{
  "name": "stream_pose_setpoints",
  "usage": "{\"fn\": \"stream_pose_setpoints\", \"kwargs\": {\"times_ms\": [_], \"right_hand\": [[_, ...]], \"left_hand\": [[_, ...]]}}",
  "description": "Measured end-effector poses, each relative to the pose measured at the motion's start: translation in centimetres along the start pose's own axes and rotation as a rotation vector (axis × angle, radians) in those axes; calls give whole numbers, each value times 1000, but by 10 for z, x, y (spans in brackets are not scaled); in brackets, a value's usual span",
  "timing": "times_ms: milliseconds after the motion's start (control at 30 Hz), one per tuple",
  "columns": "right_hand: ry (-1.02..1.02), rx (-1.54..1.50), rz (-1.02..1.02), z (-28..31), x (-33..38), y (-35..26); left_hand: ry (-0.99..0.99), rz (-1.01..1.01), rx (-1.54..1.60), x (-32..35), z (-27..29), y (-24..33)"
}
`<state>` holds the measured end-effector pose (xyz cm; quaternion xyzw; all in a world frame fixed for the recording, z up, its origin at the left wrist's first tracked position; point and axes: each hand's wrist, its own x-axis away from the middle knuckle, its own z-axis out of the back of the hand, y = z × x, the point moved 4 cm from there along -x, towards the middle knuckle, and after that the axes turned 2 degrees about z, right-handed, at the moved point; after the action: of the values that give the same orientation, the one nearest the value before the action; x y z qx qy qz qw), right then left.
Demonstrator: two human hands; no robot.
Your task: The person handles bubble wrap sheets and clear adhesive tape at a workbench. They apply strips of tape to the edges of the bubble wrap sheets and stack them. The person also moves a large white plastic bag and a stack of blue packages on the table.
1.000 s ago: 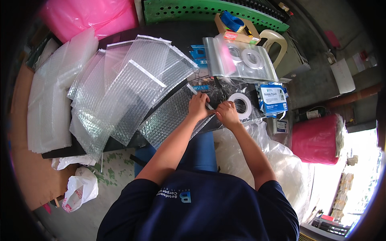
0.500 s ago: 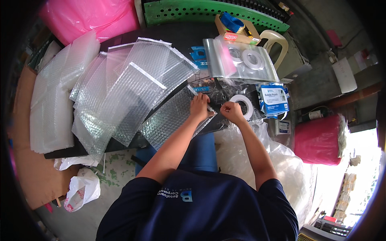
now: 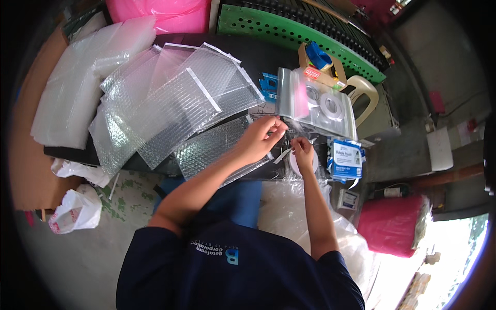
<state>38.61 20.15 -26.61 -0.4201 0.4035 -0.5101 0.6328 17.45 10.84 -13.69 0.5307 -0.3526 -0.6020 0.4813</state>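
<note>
My left hand (image 3: 262, 137) is raised over the right end of a clear bubble-wrap pouch (image 3: 214, 150), its fingers curled into a pinch; whatever lies between them is too small to make out. Just to its right, my right hand (image 3: 303, 154) pinches the loose end of white tape, and a short white strip (image 3: 281, 155) shows beside its fingertips. Partly behind that hand lies a roll of white tape (image 3: 295, 164) on the black table. Several bubble-wrap pouches (image 3: 170, 103) with white strips along their edges lie fanned out to the left.
A thick stack of bubble-wrap sheets (image 3: 72, 98) lies far left. Clear plastic film (image 3: 343, 126) with two tape rolls (image 3: 332, 106) sits back right, before a cardboard box (image 3: 336, 77) holding blue tape (image 3: 318, 56). Blue-and-white packs (image 3: 346, 159) lie at right. A green perforated rail (image 3: 289, 39) runs behind.
My left hand has lifted off the pouch and closed into a pinch. The right hand has moved slightly nearer me over the tape roll, with a white strip now showing. The view has shifted.
</note>
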Motion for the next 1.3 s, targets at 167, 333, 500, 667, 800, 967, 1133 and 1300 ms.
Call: {"fn": "stream_pose_setpoints", "kwargs": {"times_ms": [167, 333, 500, 667, 800, 967, 1133, 1300], "right_hand": [[-15, 938, -28, 45, 15, 58], [-72, 1062, 75, 13, 50, 20], [-11, 982, 69, 27, 58, -10], [114, 1094, 103, 52, 80, -36], [12, 1091, 121, 50, 109, -103], [-63, 884, 147, 61, 154, -183], [182, 988, 353, 98, 172, -263], [233, 1111, 379, 105, 154, -240]], "left_hand": [[-252, -469, -125, 43, 93, 245], [-383, -946, -914, 101, 72, 289], [-354, -1175, -1281, 153, 28, 289], [-199, -1239, -1489, 205, 15, 298], [-13, -1067, -1618, 229, 20, 305], [-227, -1626, -1759, 178, 106, 297], [-144, -1913, -1872, 166, 128, 286], [-362, -1692, -1374, 172, 157, 220]]}}
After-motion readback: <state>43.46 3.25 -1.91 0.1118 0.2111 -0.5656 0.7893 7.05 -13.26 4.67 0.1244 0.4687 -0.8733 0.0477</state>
